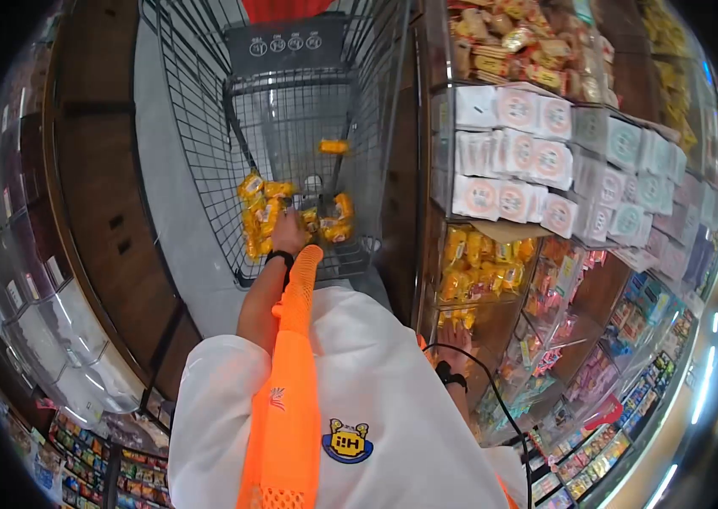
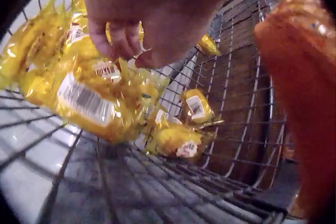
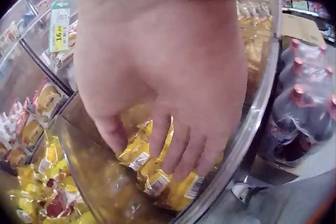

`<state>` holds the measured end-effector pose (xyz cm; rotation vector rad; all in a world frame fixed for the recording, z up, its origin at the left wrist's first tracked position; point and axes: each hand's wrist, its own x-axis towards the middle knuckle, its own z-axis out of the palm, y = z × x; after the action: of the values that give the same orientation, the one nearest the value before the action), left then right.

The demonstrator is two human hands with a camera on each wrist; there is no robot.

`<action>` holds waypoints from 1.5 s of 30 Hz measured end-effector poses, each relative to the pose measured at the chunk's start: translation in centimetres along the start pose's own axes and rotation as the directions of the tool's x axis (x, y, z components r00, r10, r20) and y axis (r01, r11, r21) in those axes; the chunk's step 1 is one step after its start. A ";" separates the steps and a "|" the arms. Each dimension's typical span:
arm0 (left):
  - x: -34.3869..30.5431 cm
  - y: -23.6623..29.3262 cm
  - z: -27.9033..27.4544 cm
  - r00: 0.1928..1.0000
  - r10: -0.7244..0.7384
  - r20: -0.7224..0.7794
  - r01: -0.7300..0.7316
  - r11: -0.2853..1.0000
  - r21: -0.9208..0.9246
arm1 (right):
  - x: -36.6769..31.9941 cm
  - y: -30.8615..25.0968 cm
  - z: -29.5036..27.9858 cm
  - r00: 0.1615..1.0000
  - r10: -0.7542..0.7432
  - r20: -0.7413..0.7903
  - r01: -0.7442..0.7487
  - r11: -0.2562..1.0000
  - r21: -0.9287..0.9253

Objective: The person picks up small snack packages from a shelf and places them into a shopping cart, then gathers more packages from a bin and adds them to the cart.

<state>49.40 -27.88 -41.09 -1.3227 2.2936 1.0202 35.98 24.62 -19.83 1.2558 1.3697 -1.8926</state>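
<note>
In the head view my left hand point(image 1: 288, 231) reaches down into the shopping cart point(image 1: 206, 157), among yellow-wrapped snack packets point(image 1: 250, 188). The left wrist view has its fingers point(image 2: 118, 40) bent around a yellow packet, part of which shows between them. Packets with white barcode labels point(image 2: 86, 100) lie below that hand on the wire mesh. My right hand point(image 3: 165, 77) is inside a clear-walled bin, thumb apart and fingers fairly straight, the fingertips point(image 3: 181, 171) resting on similar yellow packets point(image 3: 157, 182).
One yellow packet point(image 1: 333, 147) lies apart, farther forward in the cart. Boxes with round labels point(image 1: 516, 153) are stacked above the right-hand bins. Bundled bottles with red caps point(image 3: 299, 113) stand beyond the bin's curved rim point(image 3: 257, 113). A brown shelf unit point(image 1: 92, 170) runs along the left.
</note>
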 end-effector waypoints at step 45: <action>11.8 4.1 -10.2 0.995 -0.055 0.085 0.101 0.591 -0.800 | -1.5 4.7 6.1 0.916 -0.401 0.011 0.249 0.548 -0.799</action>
<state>40.60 -41.21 -38.89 -1.6242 1.6996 2.1926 38.03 17.03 -20.24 0.7198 2.3192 -1.0718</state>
